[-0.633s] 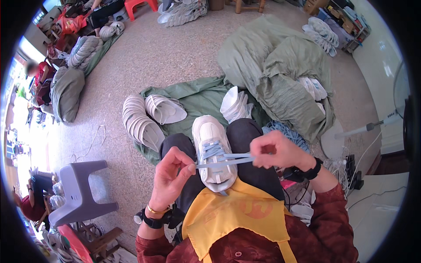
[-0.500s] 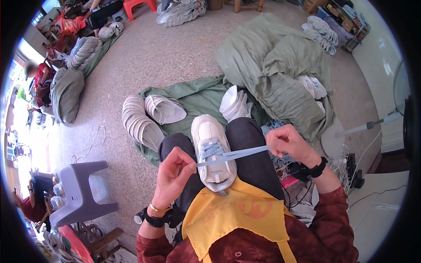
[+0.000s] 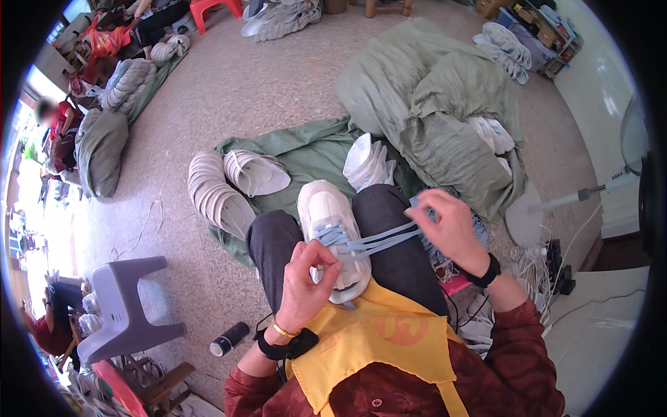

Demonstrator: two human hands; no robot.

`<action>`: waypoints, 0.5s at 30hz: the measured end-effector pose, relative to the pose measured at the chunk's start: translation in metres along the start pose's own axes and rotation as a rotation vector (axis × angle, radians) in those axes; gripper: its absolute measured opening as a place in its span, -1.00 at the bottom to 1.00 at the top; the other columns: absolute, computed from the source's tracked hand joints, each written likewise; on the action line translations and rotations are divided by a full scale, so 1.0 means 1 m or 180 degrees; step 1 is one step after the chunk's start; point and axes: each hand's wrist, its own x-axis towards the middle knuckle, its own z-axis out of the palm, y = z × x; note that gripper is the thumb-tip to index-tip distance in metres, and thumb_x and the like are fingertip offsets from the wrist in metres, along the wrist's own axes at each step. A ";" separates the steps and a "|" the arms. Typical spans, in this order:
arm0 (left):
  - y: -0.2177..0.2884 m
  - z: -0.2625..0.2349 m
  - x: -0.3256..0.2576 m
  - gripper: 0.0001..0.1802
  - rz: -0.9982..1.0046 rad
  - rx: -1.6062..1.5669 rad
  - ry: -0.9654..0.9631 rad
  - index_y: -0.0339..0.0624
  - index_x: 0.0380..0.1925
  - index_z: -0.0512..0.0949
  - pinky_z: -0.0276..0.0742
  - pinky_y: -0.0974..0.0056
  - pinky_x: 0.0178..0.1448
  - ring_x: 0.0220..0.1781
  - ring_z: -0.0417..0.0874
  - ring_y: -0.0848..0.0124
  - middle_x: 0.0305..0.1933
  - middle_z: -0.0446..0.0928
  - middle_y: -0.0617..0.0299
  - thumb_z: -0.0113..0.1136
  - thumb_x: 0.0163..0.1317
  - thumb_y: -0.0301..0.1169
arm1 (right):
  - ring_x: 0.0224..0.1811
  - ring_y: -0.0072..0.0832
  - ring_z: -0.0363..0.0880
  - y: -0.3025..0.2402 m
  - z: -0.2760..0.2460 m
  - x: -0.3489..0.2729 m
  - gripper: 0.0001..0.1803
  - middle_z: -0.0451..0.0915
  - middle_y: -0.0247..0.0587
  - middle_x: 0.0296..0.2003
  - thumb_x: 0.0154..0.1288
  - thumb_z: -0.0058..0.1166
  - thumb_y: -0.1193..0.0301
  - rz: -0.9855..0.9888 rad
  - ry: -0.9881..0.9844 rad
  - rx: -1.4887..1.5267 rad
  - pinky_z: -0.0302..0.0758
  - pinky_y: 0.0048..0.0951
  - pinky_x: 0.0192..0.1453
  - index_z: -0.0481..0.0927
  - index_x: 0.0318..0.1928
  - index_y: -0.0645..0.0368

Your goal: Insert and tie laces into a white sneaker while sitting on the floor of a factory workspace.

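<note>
A white sneaker (image 3: 323, 198) rests upright between my thighs, toe pointing away from me. Light-blue shoelace (image 3: 382, 240) is threaded across its tongue, and long strands stretch from it to the right. My right hand (image 3: 448, 226) grips these strands between thumb and fingers above my right thigh, with a short bit of lace showing past the fingertips. Over the shoe's left side, my left hand (image 3: 306, 281) is closed in a pinch at the near end of the lace. A yellow apron (image 3: 375, 333) covers my lap behind the heel.
Stacked white shoe uppers (image 3: 215, 194) lie on a green cloth (image 3: 306, 142) ahead. A big green sack (image 3: 431, 97) holds more uppers. At left stands a grey plastic stool (image 3: 132, 306), near a dark cylinder (image 3: 229, 339). A fan (image 3: 611, 184) and cables are at right; people sit far left.
My left hand has moved right, over the shoe. My right hand has shifted slightly left, and the strands between the hands are now shorter and more spread. A dark cylinder on the floor is uncovered.
</note>
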 end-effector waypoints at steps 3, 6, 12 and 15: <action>0.002 0.001 -0.004 -0.82 0.0075 0.0157 0.0030 -0.26 -0.33 0.54 0.52 0.25 -0.12 -0.25 0.57 0.28 -0.37 0.56 0.19 0.39 0.14 -0.64 | -0.48 -0.52 0.67 -0.053 0.004 0.010 -0.75 0.75 -0.18 -0.18 0.32 0.34 0.46 0.0495 -0.1247 0.1230 0.52 -0.44 -0.40 0.69 -0.03 0.22; 0.009 0.000 -0.003 -0.81 0.0171 0.0294 -0.0028 -0.28 -0.33 0.56 0.57 0.26 -0.09 -0.24 0.61 0.29 -0.34 0.56 0.18 0.40 0.13 -0.64 | -0.31 -0.46 0.79 -0.075 0.032 0.002 -0.55 0.78 -0.10 -0.14 0.33 0.21 0.59 0.0660 -0.1990 0.2358 0.70 -0.41 -0.22 0.51 0.23 0.27; 0.000 -0.002 -0.011 -0.79 0.0050 0.0155 0.0040 -0.28 -0.32 0.55 0.58 0.24 -0.12 -0.26 0.61 0.27 -0.35 0.57 0.18 0.42 0.12 -0.63 | -0.33 -0.42 0.76 -0.076 0.044 0.001 -0.85 0.74 -0.13 -0.28 0.30 0.27 0.57 0.0183 -0.2062 0.1902 0.65 -0.40 -0.25 0.63 -0.13 0.30; -0.005 -0.004 -0.015 -0.77 0.0069 0.0205 0.0106 -0.26 -0.32 0.53 0.54 0.18 -0.16 -0.26 0.57 0.20 -0.36 0.56 0.16 0.43 0.10 -0.62 | -0.41 -0.41 0.70 -0.076 0.050 -0.001 -0.89 0.67 -0.17 -0.35 0.27 0.34 0.53 -0.0170 -0.1665 0.1329 0.60 -0.41 -0.32 0.67 -0.24 0.26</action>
